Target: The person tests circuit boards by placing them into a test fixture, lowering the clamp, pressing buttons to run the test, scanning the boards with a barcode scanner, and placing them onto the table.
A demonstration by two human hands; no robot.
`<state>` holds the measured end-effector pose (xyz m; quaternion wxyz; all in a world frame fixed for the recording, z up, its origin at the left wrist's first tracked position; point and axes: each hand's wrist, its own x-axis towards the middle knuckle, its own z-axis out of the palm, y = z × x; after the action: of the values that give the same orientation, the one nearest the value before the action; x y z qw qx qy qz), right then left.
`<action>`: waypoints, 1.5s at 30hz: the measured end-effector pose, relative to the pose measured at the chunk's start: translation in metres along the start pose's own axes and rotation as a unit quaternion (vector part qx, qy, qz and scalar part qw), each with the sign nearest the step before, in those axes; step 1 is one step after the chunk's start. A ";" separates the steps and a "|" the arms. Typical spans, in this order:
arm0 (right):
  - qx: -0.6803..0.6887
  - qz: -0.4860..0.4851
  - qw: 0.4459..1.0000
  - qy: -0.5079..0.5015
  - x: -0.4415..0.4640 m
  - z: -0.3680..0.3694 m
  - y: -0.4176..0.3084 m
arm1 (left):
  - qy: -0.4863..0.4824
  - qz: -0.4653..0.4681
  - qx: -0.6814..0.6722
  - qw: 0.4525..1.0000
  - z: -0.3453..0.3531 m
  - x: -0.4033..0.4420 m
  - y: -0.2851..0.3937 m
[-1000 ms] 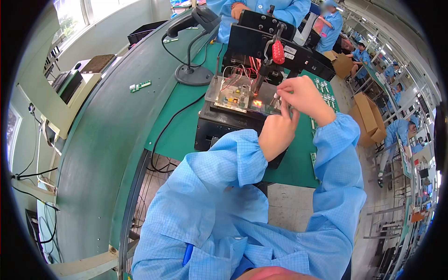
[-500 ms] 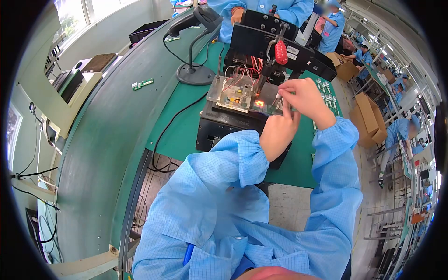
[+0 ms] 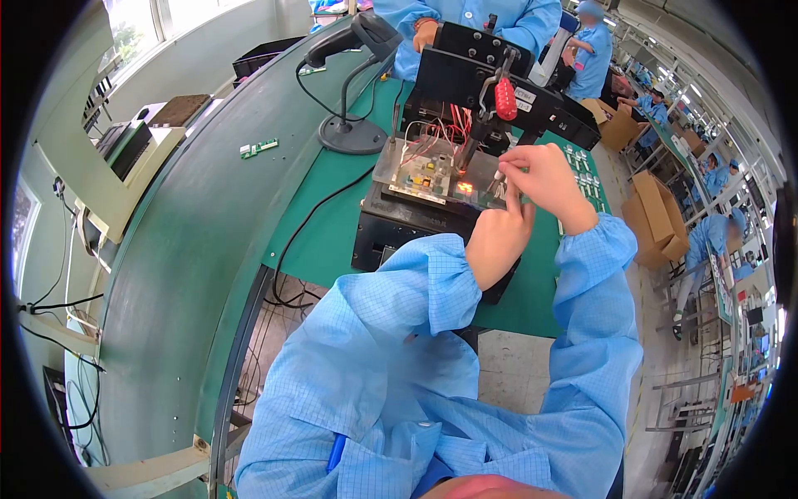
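- At the center right of the frame, we are working with two bare hands over one black test fixture (image 3: 424, 218).
- With our right hand (image 3: 544, 181), we are pinching one small white piece (image 3: 499, 175) between thumb and forefinger, nearly closed; that piece is sitting just right of the lit digits, above the fixture's right end.
- With our left hand (image 3: 499, 241), we are pointing one finger up beside the same piece, the others curling in; whether it is gripping anything, we cannot tell.
- Left of our hands, one circuit board (image 3: 424, 177) is lying on the fixture under red and white wires (image 3: 440, 133), too tangled for counting, and one set of orange-red digits (image 3: 465, 188) is glowing.
- Above, one red handle (image 3: 505, 100) is hanging at the fixture's upper part, near one white label (image 3: 524, 97).
- At the top center, one black scanner (image 3: 337, 46) is resting on one round-based stand (image 3: 352, 137).
- Left of that stand, one small green board (image 3: 259, 148) is lying alone on the long green surface (image 3: 183, 274); more boards (image 3: 586, 179) are lining the right of the mat (image 3: 532, 308), partly hidden.
- At the top, one co-worker (image 3: 474, 21) in blue is standing behind the fixture; at upper right, two open cardboard boxes (image 3: 655, 218) are showing.
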<state>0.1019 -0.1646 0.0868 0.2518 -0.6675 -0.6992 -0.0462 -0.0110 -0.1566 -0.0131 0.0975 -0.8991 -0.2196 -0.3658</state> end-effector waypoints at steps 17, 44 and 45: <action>-0.023 -0.008 1.000 0.004 -0.004 0.007 0.000 | -0.012 0.006 0.007 1.000 -0.001 0.000 0.000; -0.031 0.020 0.999 -0.021 -0.002 0.003 -0.004 | -0.019 0.011 -0.002 1.000 0.003 -0.001 0.001; -0.033 0.014 0.999 -0.022 -0.002 0.004 -0.003 | -0.013 0.008 -0.001 1.000 0.002 0.000 0.000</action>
<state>0.0979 -0.1651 0.0836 0.2147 -0.6863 -0.6931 -0.0510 -0.0100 -0.1565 -0.0144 0.0964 -0.9059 -0.2128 -0.3531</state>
